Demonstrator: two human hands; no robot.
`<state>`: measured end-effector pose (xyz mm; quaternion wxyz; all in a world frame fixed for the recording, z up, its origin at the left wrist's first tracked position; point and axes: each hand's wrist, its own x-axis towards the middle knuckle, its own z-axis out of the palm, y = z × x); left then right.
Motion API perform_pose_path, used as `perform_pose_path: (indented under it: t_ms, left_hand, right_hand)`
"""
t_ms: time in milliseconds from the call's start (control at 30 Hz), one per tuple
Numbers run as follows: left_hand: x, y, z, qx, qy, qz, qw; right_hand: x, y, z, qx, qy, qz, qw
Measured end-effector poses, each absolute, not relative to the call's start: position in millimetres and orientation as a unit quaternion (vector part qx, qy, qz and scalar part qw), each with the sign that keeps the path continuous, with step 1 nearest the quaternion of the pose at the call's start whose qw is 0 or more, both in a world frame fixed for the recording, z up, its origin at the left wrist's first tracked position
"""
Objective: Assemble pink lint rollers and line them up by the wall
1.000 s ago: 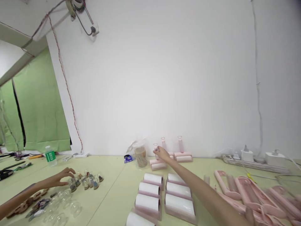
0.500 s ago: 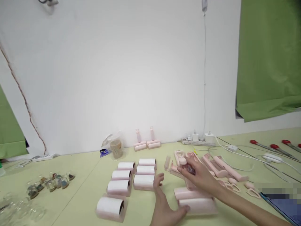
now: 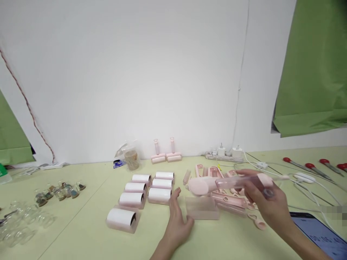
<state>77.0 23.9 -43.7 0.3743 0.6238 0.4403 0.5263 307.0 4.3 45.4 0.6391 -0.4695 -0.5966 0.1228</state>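
Note:
My right hand [image 3: 267, 204] grips a pink lint-roller handle [image 3: 217, 184] and holds it level above the table, its rounded end pointing left. My left hand [image 3: 177, 220] rests on the table with fingers spread, its thumb touching a translucent pink cover [image 3: 202, 211]. Several white rolls in pink holders [image 3: 148, 193] lie in two rows just left of that hand. A heap of loose pink handles [image 3: 233, 202] lies under and behind the held one. Two assembled pink rollers [image 3: 166, 155] stand by the wall.
A power strip [image 3: 223, 156] with plugs and white cables lies by the wall at right. Red-handled tools [image 3: 311, 166] lie far right, a phone [image 3: 316, 231] at lower right. Small glass bottles [image 3: 58, 191] cluster at left. A bagged paper cup [image 3: 130, 159] stands near the wall.
My right hand has lifted a pink handle off the pile and swung it right and up. My left hand has settled by the cover. The view has shifted slightly.

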Motion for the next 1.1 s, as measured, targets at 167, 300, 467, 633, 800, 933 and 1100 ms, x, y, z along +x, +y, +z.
perform_pose_path:
  t_ms: [167,300,467,633,800,933,1100]
  left_hand:
    - [84,14,-12,0.406,0.308,0.458,0.729]
    - [84,11,-18,0.336,0.329,0.367,0.802]
    - [89,7,-44,0.391,0.377,0.360,0.759]
    - [102,1,-41,0.540,0.372,0.371,0.658]
    - [106,-1,-28,0.598,0.388,0.442,0.545]
    - [107,-2,-24,0.576,0.392,0.452,0.557]
    - [107,-3,-25,0.572,0.391,0.451,0.563]
  right_hand:
    - [311,-11,29,-0.354,-0.788,0.220,0.453]
    - [309,-11,29,-0.325,-0.876,0.233,0.268]
    - [322,0,24,-0.433,-0.758,0.145,0.466]
    - [307,-7,18,-0.409,-0.697,0.315,0.498]
    - [289,-18,14,-0.367,-0.759,0.362,0.397]
    - [289,-24,11,-0.360,-0.813,0.255,0.380]
    - [292,-28,18,-0.302,-0.856,0.199,0.369]
